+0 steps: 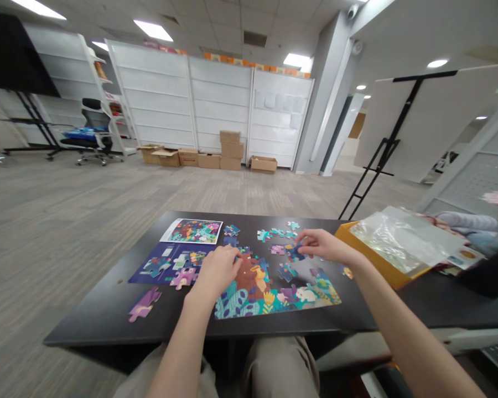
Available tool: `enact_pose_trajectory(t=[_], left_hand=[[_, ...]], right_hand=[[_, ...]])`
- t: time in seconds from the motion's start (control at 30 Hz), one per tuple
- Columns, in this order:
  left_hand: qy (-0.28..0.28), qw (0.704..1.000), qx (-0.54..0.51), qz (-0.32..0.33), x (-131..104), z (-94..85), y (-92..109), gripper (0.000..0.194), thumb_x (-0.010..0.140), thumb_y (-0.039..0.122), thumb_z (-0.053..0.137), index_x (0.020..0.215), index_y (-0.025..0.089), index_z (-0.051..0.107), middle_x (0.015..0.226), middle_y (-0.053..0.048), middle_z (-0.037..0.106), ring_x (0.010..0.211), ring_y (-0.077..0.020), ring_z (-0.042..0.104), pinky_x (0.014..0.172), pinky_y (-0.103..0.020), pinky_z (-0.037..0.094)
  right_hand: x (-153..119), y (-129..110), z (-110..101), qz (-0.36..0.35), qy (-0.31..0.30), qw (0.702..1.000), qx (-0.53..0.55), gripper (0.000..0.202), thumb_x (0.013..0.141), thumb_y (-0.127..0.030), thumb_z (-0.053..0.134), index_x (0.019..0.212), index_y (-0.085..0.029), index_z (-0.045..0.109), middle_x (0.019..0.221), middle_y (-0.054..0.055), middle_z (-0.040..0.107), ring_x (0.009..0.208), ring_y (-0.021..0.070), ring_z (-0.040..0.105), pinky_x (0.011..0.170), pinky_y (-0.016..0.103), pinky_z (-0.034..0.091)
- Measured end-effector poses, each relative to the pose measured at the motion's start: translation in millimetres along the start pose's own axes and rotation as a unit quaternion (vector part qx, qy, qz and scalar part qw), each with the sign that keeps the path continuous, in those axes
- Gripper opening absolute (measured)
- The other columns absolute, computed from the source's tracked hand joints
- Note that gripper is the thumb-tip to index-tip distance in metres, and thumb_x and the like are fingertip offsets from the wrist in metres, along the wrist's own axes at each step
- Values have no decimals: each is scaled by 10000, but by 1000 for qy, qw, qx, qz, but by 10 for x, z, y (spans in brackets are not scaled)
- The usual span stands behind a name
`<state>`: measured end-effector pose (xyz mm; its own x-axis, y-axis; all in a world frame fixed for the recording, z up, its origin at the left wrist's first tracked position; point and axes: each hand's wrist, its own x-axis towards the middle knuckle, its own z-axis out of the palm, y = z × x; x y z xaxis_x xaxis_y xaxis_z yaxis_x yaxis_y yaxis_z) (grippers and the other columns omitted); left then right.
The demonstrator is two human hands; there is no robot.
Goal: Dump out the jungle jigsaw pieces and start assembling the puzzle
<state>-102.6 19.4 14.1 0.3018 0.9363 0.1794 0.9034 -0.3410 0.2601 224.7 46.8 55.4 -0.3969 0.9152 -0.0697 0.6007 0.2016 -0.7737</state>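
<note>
A partly joined jigsaw puzzle (249,301) lies near the table's front edge, with a brown bear, a white rabbit and plants on it. My left hand (221,270) rests at its upper left edge, fingers curled down and pressed together; whatever lies under the fingertips is hidden. Farther right, my right hand (323,245) pinches at a dark blue puzzle piece (292,253), thumb and forefinger at its right side. Close by lie a pink piece (278,250), joined teal pieces (264,235) and a loose dark piece (288,271).
A picture card (197,231) and a purple sheet (143,272) bearing several pieces lie at the left. A purple piece (144,304) sits near the front left. On the right, a yellow box (348,235) holds clear plastic. The black table (95,323) stands on carpet.
</note>
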Motion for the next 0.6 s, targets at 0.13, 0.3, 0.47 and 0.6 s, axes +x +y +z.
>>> enact_pose_trajectory(t=[0.13, 0.3, 0.47, 0.6], left_hand=[[-7, 1000, 17, 17, 44, 73, 67, 218, 990, 234, 512, 1047, 210, 721, 1080, -81, 741, 1035, -252, 683, 867, -352, 517], [-26, 999, 31, 24, 70, 107, 66, 206, 967, 205, 525, 1016, 210, 726, 1101, -96, 726, 1043, -263, 666, 861, -360, 532], [-41, 999, 26, 14, 75, 75, 86, 240, 970, 188, 494, 1033, 210, 724, 1121, -96, 720, 1068, -268, 660, 881, -366, 535], [-50, 998, 24, 7, 51, 53, 127, 242, 979, 196, 482, 1055, 197, 712, 1153, -114, 708, 1086, -284, 648, 899, -399, 535]], right_hand=[[675, -101, 506, -1, -19, 998, 54, 343, 720, -436, 787, 899, -194, 623, 632, -13, 678, 521, 126, 564, 509, 240, 432], [1015, 13, 817, 21, -8, 998, 65, 227, 724, -318, 780, 853, -196, 640, 652, -15, 714, 498, 117, 557, 500, 233, 433], [1043, 121, 863, -11, 2, 1000, 26, 148, 747, -275, 754, 849, -180, 705, 670, 7, 735, 636, 159, 661, 614, 253, 482], [1044, 143, 846, -31, 29, 998, -55, 146, 749, -285, 767, 846, -176, 758, 705, 23, 742, 669, 170, 670, 637, 263, 480]])
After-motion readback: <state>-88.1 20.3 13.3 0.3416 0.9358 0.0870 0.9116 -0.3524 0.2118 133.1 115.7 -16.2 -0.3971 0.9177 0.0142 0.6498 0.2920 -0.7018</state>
